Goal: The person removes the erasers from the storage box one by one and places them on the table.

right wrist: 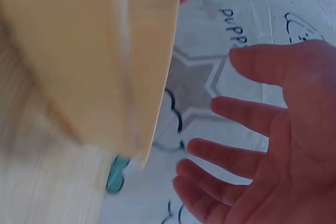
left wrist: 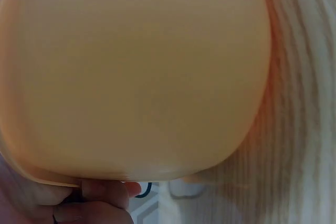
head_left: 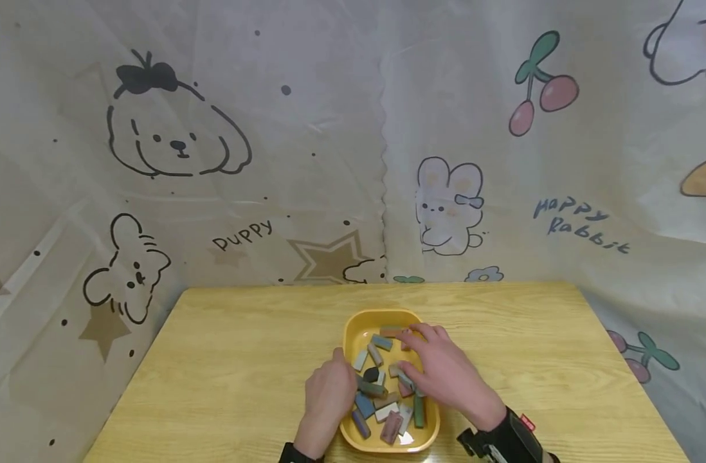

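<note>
Inside the yellow tray (head_left: 382, 312), little blocks (head_left: 364, 405) lie by my right hand (head_left: 445, 372), its fingers wide apart. One long green block (head_left: 418, 411) points toward me, nearer that hand; my left hand (head_left: 330, 389) pinches the tray's edge.

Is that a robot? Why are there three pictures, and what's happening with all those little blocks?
No robot here, just a person. The widest picture comes from a camera worn on the head, looking forward and down. The other two come from cameras on the wrists, so things look very close. On the table sits a yellow tray with small coloured blocks inside. The bare left hand grips the tray's rim. The bare right hand reaches over the blocks, fingers spread, holding nothing.
</note>
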`<state>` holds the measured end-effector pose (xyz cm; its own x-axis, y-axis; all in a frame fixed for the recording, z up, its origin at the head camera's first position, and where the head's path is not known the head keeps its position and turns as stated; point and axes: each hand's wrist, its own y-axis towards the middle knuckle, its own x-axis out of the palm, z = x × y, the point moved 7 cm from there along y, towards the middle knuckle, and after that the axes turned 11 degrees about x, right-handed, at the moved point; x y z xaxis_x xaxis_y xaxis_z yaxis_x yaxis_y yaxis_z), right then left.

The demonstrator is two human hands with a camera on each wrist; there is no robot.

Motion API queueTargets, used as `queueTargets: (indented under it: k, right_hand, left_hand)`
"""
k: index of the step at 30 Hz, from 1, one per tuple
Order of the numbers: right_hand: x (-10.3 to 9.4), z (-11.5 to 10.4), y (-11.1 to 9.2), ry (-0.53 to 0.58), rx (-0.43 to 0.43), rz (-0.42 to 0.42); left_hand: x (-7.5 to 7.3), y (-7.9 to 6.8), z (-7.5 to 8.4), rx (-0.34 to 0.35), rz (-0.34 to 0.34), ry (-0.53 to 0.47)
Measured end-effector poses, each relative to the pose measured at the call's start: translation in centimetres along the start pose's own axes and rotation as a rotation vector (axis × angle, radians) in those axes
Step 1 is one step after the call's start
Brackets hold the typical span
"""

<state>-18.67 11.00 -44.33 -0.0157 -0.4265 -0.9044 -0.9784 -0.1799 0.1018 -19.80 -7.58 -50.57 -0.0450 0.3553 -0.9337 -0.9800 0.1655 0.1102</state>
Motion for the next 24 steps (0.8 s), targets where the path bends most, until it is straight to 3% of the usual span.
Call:
queueTargets:
  k: [5,12,19,24]
  right_hand:
    - [2.0,-1.3,1.9,-0.009,-0.020,-0.121]
    - [4.6,-1.1,2.7,-0.061,0.010,-0.311]
    - [5.9,-1.4,2.1,-0.170,-0.063,-0.333]
    - [6.2,-1.3,2.0,-0.121,-0.030,-0.380]
  left_hand:
    - [0.0,0.1,0.2,0.017,0.021,0.011]
    - [0.0,0.0,-0.1,-0.004,0.021,-0.003]
    - [0.2,0.0,-0.2,-0.009,0.012,-0.001]
    - [0.1,0.0,-0.1,0.001,0.028,0.017]
